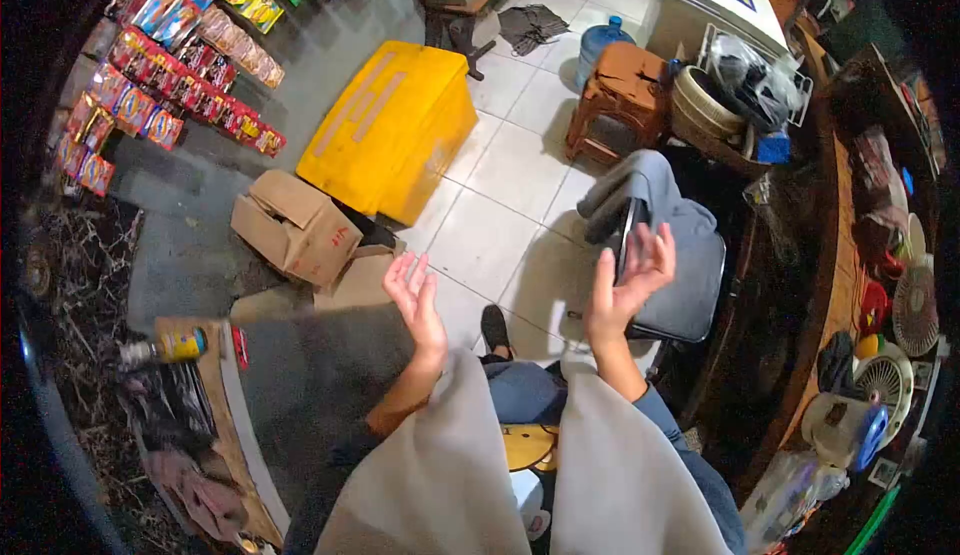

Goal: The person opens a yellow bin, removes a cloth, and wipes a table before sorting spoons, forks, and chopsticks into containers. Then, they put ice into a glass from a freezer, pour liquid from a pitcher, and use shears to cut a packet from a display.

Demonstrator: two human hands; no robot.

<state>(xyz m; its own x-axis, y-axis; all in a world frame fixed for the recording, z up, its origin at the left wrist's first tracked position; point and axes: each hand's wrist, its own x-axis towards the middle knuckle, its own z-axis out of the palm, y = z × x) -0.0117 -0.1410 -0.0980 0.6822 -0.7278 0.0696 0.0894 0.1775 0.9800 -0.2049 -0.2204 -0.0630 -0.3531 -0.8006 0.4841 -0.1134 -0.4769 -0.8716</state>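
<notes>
Both of my hands are raised in front of me over the tiled floor, palms turned partly upward. My left hand (415, 305) has its fingers apart and holds nothing; a cardboard box (300, 230) lies nearest to it, farther left. My right hand (630, 290) is also empty, with thumb and fingers spread. Behind the right hand stands a chair with a dark padded seat (685, 290), and a grey cloth (650, 190) hangs over it. Pale grey fabric (420, 475) drapes down my front between the arms.
A big yellow box (395, 130) stands ahead on the white tiles (505, 170). Snack sachets (190, 80) hang at upper left. A brown stool (620, 100), a blue water jug (603, 45) and a white chest (725, 5) are at upper right. Cluttered shelving (815, 355) runs along the right.
</notes>
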